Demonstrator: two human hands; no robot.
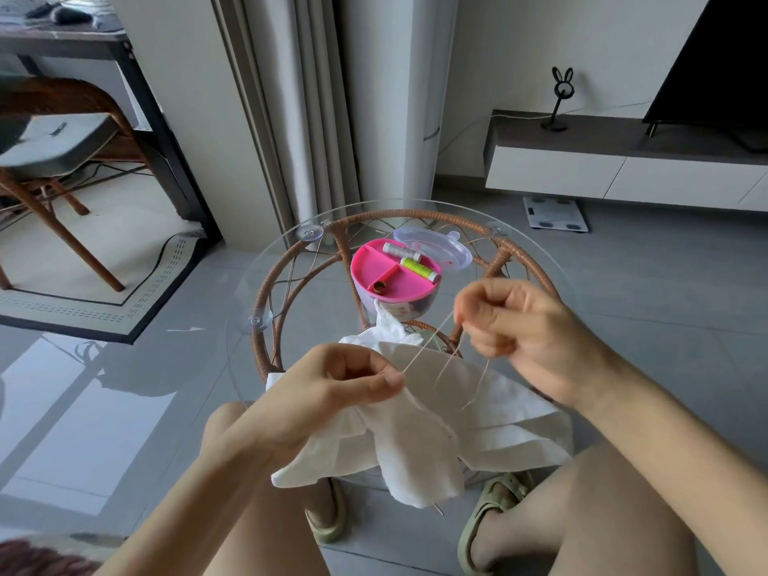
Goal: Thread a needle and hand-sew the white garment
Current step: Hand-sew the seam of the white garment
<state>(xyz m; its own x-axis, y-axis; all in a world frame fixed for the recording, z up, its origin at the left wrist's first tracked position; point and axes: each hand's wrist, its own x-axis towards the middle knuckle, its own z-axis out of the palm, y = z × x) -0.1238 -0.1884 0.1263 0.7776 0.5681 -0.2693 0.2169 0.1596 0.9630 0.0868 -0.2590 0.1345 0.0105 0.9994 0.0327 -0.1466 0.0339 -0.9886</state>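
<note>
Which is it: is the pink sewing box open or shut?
Open. The clear lid is off and sits just behind the pink sewing box, so the tray and its thread spools are uncovered.

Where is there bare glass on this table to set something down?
Free: the left of the glass tabletop, between its rim and the pink sewing box; also the far right, beside the clear lid. Crowded: the near middle, where the white garment lies and the left hand and right hand hold the thread.
</note>
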